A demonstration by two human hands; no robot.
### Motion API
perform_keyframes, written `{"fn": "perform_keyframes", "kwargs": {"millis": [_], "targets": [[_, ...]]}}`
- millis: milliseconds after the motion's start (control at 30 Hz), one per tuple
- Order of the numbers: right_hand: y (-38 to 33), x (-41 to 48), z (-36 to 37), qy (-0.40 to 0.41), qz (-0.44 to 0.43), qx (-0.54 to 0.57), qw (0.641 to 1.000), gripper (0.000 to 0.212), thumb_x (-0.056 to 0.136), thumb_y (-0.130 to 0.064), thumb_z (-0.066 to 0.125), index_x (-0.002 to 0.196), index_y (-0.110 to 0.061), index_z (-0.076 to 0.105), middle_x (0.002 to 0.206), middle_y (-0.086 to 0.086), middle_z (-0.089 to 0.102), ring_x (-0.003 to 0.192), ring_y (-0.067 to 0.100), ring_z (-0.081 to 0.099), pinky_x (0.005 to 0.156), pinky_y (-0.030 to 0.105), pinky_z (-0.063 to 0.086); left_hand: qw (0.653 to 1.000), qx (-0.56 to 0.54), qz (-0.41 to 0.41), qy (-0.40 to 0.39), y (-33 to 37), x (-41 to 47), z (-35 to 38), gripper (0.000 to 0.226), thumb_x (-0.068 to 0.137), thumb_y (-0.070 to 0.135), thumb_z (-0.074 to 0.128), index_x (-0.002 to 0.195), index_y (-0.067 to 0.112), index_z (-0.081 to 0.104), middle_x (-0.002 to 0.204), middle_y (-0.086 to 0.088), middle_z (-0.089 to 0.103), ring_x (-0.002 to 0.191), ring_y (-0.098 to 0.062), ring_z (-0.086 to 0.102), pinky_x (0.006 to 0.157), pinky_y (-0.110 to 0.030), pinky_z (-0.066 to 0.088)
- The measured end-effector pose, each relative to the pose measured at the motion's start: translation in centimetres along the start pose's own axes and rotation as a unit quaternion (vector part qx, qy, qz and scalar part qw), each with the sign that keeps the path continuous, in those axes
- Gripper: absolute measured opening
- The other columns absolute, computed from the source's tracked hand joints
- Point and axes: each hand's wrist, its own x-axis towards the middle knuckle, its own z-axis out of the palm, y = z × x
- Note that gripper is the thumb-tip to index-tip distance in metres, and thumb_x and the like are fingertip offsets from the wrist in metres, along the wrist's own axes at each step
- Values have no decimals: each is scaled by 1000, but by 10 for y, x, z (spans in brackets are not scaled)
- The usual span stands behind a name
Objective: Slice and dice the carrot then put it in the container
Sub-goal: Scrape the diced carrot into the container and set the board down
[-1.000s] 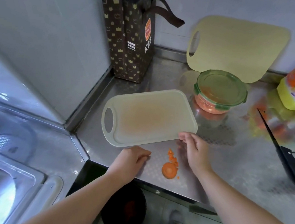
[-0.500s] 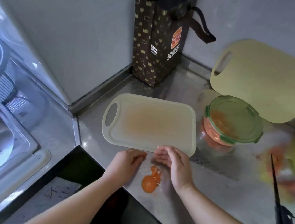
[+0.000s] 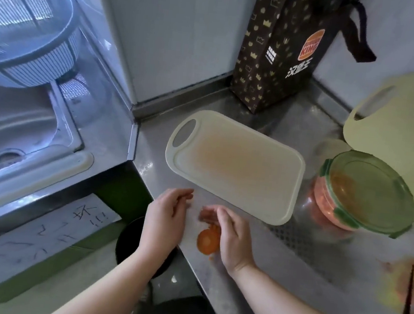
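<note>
- left half of the frame: sink (image 3: 16, 128), no part in the job at hand.
- lower right: steel counter (image 3: 279, 257), bearing all the rest.
- mid frame: board (image 3: 236, 165), flat on the counter, stained orange, bare of pieces.
- right edge: container (image 3: 363, 191), green lid on, orange carrot dice inside, just beside the board.
- bottom centre: left hand (image 3: 167, 219) at the counter's near edge, fingers loosely curled, holding nothing.
- just right of it: right hand (image 3: 232, 238), fingers fairly straight and cupped beside the scrap, gripping nothing; contact with it not clear.
- lower right corner: knife (image 3: 408, 299), laid down, well apart from both hands.
- between the hands: carrot end (image 3: 207, 241) with a few shreds, on the counter near its edge.
- judged step: cutting and filling look done; tidying of leftovers in hand.
- next move, likely: gathering the end and shreds with a cupped palm, without scattering them off the edge.
</note>
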Motion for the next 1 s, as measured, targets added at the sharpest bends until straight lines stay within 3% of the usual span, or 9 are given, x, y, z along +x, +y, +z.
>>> {"fn": "perform_keyframes", "kwargs": {"millis": [100,233,300,433,500,667,733,833,1000], "targets": [[-3,0,2,-44,12,31,998,32,87,-33,46,86,-14,71,81,13,73,81,29,70,75,32,55,996,-11,-32,83,-11,-12,-3,27,95,10,51,117,21,64,114,15,52,112,-3,42,94,-18,30],[-8,19,-5,-36,17,43,998,31,87,-25,42,84,-11,70,79,10,72,81,27,70,76,32,56,958,-160,-180,155,-17,-25,1,34,100,21,41,133,22,51,131,12,44,119,2,39,101,-18,29],[-8,24,-6,-47,-7,-2,999,30,88,-24,41,83,-16,70,80,6,73,82,22,70,78,29,55,911,-259,-264,185,-17,-30,8,36,102,24,35,136,20,48,137,8,48,123,-3,43,105,-23,32],[1,11,-5,-73,-30,-33,996,30,89,-26,43,84,-17,71,85,7,74,85,21,71,82,31,55,758,-478,-385,222,-10,-32,24,41,104,22,30,137,3,44,139,-10,50,127,-19,48,105,-30,39],[6,-1,-6,-82,-46,-42,995,35,88,-34,41,85,-16,71,84,7,74,84,19,71,80,29,55,723,-512,-398,240,-6,-32,27,41,105,21,29,136,-1,45,137,-14,51,126,-21,49,102,-28,40],[12,-22,-4,-83,-62,-55,993,38,89,-34,38,87,-16,72,85,3,75,85,18,71,79,28,54,697,-534,-402,261,-6,-34,28,40,104,20,30,133,-1,47,137,-13,52,127,-21,49,103,-28,39],[11,-23,-8,-43,-54,-30,997,40,89,-36,38,91,-16,72,91,3,74,90,19,69,82,30,54,688,-542,-404,266,-6,-36,30,39,104,19,31,133,-1,48,137,-13,52,127,-21,49,104,-29,39],[13,-27,-15,36,-64,-39,997,40,88,-38,36,96,-19,70,97,-2,73,98,11,67,84,21,50,672,-554,-414,266,-8,-41,34,38,104,19,32,132,-1,50,136,-13,53,127,-22,50,105,-30,39],[18,-35,8,100,-91,-88,987,45,87,-37,33,96,-12,69,95,-11,69,89,-3,65,78,11,47,625,-592,-445,245,-10,-54,45,40,103,22,32,132,1,50,136,-12,54,127,-22,50,98,-27,40]]}}
